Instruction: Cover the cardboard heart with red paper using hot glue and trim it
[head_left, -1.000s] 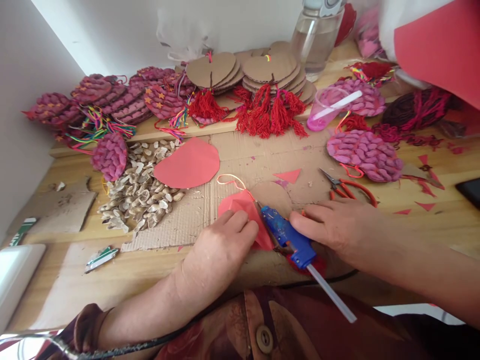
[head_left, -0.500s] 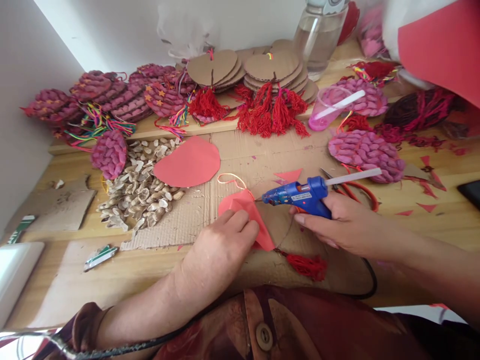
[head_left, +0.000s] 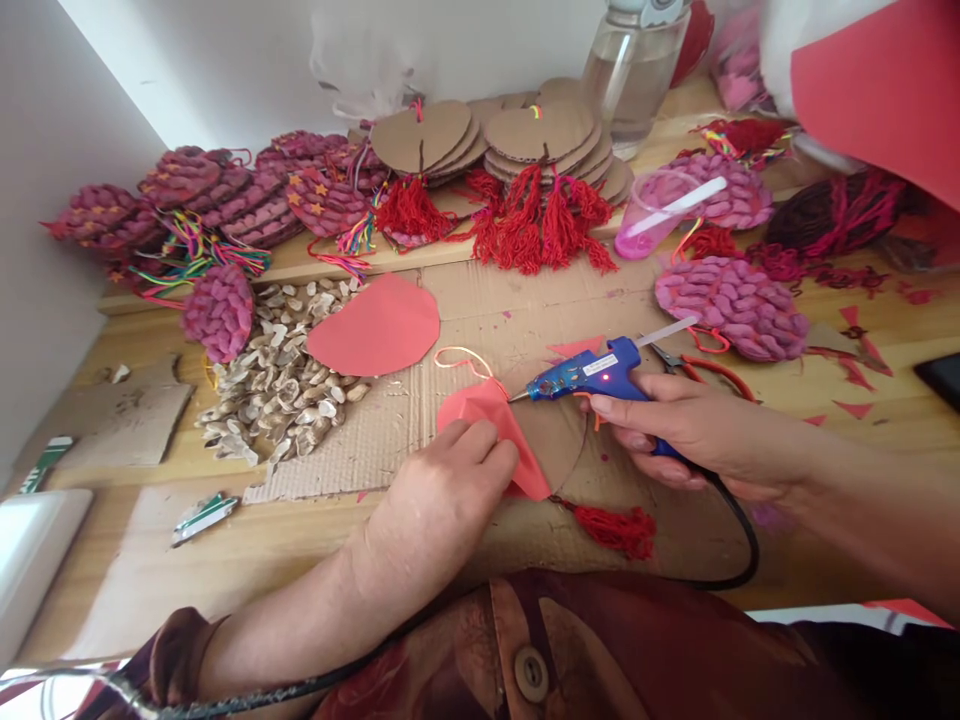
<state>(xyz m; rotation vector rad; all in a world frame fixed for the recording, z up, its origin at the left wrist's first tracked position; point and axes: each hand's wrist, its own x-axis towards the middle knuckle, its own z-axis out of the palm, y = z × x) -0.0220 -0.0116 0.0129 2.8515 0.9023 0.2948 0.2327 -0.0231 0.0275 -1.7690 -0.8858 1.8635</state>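
In my right hand [head_left: 660, 425] is a blue hot glue gun [head_left: 592, 378], its red light lit and a white glue stick [head_left: 667, 330] poking from the back. Its nozzle meets the edge of a folded piece of red paper [head_left: 525, 455]. My left hand [head_left: 457, 480] pinches that paper, which lies over a cardboard disc [head_left: 561, 440]. A yellowish cord loop [head_left: 461, 355] comes off the disc's top, and a red tassel [head_left: 619, 530] hangs from its lower side. Another red paper piece [head_left: 379, 330] lies flat behind my left hand.
Nutshells [head_left: 289, 380] are heaped at left. Tasselled cardboard discs [head_left: 547, 130] and pink braided discs [head_left: 217, 185] line the back ledge near a water bottle [head_left: 634, 75]. Scissors [head_left: 716, 375] and a pink braided disc [head_left: 731, 305] lie at right. A black cable [head_left: 742, 540] curves below my right hand.
My right hand has tilted the glue gun, lowering its handle and bringing the nozzle against the paper's edge. The glue stick shows shorter at the back. My left hand has stayed put.
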